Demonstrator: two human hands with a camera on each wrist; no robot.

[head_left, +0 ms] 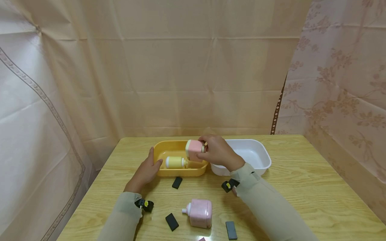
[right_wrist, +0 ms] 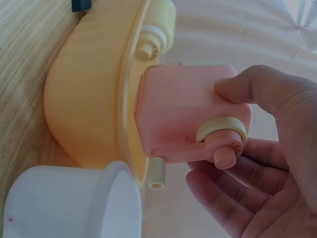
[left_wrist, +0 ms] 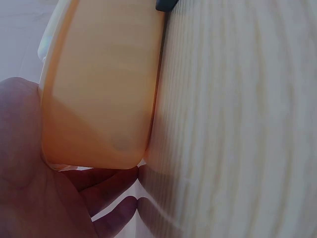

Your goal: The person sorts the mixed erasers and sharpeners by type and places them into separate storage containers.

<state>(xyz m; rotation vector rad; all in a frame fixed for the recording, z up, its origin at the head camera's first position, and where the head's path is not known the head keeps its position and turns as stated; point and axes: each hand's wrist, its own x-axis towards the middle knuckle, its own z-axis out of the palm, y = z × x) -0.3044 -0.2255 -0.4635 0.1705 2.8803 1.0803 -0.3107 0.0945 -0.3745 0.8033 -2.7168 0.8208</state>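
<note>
Centrally, right fingers [right_wrist: 218,201] sensibly pinch the pink case [right_wrist: 178,109], likely light, stiff, by its sides; left fingers [head_left: 151,155] grip the yellow tray [head_left: 181,172].

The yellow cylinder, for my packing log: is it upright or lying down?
Lying on its side: the head view shows the yellow cylinder stretched lengthwise inside the yellow tub, its narrow end toward the picture's right.

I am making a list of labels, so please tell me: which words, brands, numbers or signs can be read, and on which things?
No text can be read in these pictures.
Pink item, knob end: tiny dark marks, too small to read.
Yellow item, knob end: the same.
Wrist mounts: yellow patches, too small.
</note>
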